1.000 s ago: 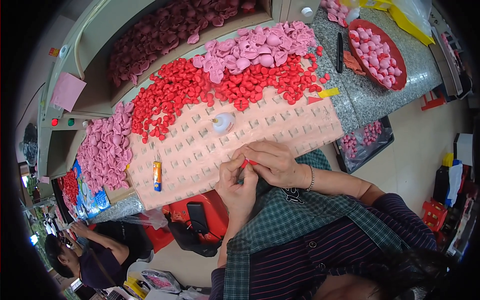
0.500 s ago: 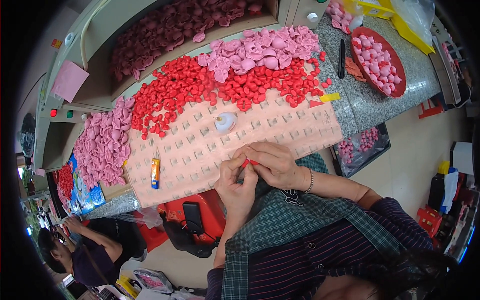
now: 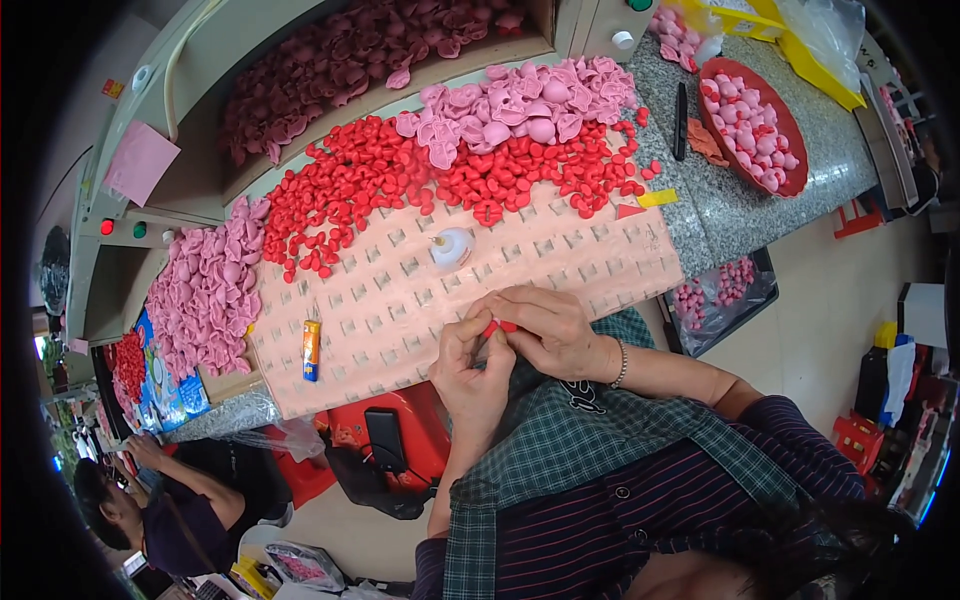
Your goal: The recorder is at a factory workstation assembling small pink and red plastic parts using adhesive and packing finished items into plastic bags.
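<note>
My left hand (image 3: 474,372) and my right hand (image 3: 545,328) meet over the near edge of the table, fingertips pinched together. Between them is a small red piece (image 3: 507,326) with a bit of pale pink showing; the fingers cover most of it. Beyond my hands lies a peach mat (image 3: 400,310) with a grid of small marks. A small white squeeze bottle with a thin tip (image 3: 453,246) rests on it. Loose red pieces (image 3: 350,165) form a heap along the mat's far side, and pink molded pieces (image 3: 545,100) are piled behind and partly over them.
To the left lie more pink pieces (image 3: 210,285) and a yellow-blue tube (image 3: 312,350). At the right are a black pen-like tool (image 3: 681,122) and a red bowl (image 3: 797,165) of pink-and-red pieces. Below stands a red stool (image 3: 425,430). Another person (image 3: 190,510) works at the lower left.
Both hands stay almost where they were, pinched on the small piece. A little more of its red shows between the fingertips now. The view has shifted very slightly.
</note>
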The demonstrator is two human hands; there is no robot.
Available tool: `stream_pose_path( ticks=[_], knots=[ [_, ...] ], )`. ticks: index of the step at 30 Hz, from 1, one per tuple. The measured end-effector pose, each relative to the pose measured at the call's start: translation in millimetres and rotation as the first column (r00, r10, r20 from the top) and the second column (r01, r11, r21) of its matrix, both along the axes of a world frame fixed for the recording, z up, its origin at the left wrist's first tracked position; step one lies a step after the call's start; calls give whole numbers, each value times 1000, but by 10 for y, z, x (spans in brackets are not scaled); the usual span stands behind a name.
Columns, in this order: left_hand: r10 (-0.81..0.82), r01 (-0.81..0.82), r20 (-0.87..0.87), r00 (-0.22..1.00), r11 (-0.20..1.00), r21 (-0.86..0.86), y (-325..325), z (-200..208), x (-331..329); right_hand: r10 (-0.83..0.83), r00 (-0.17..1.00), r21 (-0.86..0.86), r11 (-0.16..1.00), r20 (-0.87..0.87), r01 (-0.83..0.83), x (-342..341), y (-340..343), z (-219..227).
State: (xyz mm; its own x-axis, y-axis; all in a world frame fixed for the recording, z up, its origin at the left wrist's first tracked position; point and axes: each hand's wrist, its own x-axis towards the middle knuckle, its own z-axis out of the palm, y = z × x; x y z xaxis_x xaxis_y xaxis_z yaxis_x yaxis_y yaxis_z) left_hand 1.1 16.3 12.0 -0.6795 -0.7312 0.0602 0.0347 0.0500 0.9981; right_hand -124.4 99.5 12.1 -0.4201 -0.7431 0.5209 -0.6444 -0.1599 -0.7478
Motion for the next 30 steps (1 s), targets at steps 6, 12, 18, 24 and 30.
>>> stream_pose_path(
  ticks=[6, 12, 18, 24, 30],
  knots=[
    [37, -37, -4, 999, 996, 85, -10, 80, -22, 33, 986, -9, 999, 162, -32, 4, 1, -6],
    [36, -34, -26, 999, 995, 96, 4, 114, -31, 42, 986, -38, 999, 163, -36, 4, 5, -12],
    [19, -13, -45, 999, 991, 133, 7, 61, -1, 32, 989, -44, 999, 141, -26, 18, 15, -28],
    [16, -7, -64, 998, 989, 150, 1, 66, 5, -11, 1000, -57, 998, 4, 11, 30, 9, -77],
    [-37, 38, -24, 999, 999, 29, -21, -18, 43, -16, 999, -80, 997, -37, 13, 28, -5, -96]
  ],
)
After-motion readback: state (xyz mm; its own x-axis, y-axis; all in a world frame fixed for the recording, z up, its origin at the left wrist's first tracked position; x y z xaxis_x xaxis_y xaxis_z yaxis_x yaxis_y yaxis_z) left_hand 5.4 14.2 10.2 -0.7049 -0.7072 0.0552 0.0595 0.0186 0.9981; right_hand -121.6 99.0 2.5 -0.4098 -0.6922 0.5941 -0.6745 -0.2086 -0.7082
